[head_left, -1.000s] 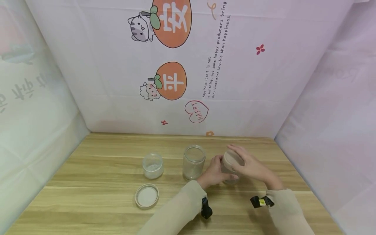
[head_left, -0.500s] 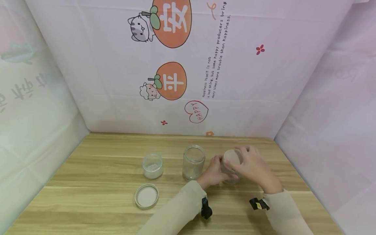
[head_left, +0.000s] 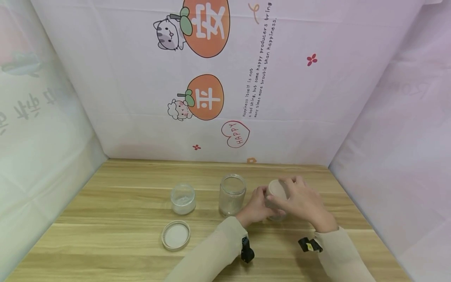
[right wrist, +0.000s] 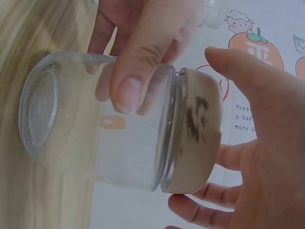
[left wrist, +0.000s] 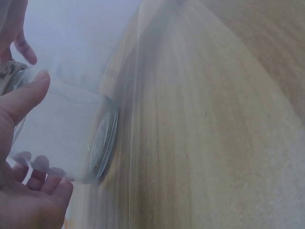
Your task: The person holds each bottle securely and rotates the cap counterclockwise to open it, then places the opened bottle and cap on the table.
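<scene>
My left hand (head_left: 255,209) wraps round a clear glass jar (right wrist: 133,157) on the right side of the table, thumb on the near side. A beige lid (right wrist: 198,129) with dark smudges on its side sits on the jar's mouth. Around that lid curl the fingers of my right hand (head_left: 304,201). Seen from the right wrist, its thumb stands slightly off the rim while fingertips (right wrist: 183,207) meet the opposite edge. The left wrist view shows the jar's base close to the wooden surface; the right hand is mostly cut off there.
Left of my hands stands a tall uncovered glass jar (head_left: 232,196). Farther left are a short uncovered glass jar (head_left: 183,199) and, nearer, a loose beige lid (head_left: 176,235) with its inside up. Printed white cloth (head_left: 282,129) walls the back and sides of the wooden table (head_left: 123,219).
My right hand has turned over the lid, its fingers shifting from spread across the top to curled round the rim. The left hand and the jar stay in place.
</scene>
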`<state>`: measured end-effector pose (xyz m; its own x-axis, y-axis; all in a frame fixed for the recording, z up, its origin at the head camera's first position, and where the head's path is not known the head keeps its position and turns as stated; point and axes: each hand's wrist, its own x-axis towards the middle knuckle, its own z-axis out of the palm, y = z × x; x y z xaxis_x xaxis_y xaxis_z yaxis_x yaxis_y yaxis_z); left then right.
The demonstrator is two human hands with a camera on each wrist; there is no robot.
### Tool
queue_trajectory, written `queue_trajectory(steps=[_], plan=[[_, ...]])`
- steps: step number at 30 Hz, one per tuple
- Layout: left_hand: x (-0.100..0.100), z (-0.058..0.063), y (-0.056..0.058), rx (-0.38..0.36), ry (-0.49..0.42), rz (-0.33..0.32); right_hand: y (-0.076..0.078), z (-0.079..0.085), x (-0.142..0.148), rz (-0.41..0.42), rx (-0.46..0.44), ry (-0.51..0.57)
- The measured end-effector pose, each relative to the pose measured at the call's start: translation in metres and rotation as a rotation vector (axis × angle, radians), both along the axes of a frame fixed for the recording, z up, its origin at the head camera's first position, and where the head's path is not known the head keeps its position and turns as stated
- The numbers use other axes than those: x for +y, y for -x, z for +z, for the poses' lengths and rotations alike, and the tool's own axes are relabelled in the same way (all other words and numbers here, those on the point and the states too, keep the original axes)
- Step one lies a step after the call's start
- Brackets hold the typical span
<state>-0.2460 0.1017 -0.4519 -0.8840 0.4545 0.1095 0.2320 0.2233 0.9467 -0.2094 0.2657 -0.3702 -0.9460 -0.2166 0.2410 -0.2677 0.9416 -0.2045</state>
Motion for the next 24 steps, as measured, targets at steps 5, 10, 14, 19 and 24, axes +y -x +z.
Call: queue_trajectory(steps=[5, 10, 14, 19, 24], plan=[[0.0, -0.001, -0.001, -0.015, 0.026, 0.016, 0.002, -0.004, 0.001, 0.027, 0.024, 0.019], [0.0, -0.001, 0.0, -0.005, 0.013, 0.007, 0.003, -0.007, 0.001, 0.066, 0.05, 0.041], [0.0, 0.0, 0.0, -0.005, 0.004, 0.001, 0.004, -0.009, 0.001, 0.099, 0.053, 0.062], [-0.002, 0.0, -0.002, -0.025, 0.024, 0.008, 0.006, -0.012, 0.003, 0.168, 0.039, 0.119], [-0.002, 0.0, -0.003, -0.017, 0.036, 0.012, 0.01, -0.016, 0.005, 0.227, 0.034, 0.169]])
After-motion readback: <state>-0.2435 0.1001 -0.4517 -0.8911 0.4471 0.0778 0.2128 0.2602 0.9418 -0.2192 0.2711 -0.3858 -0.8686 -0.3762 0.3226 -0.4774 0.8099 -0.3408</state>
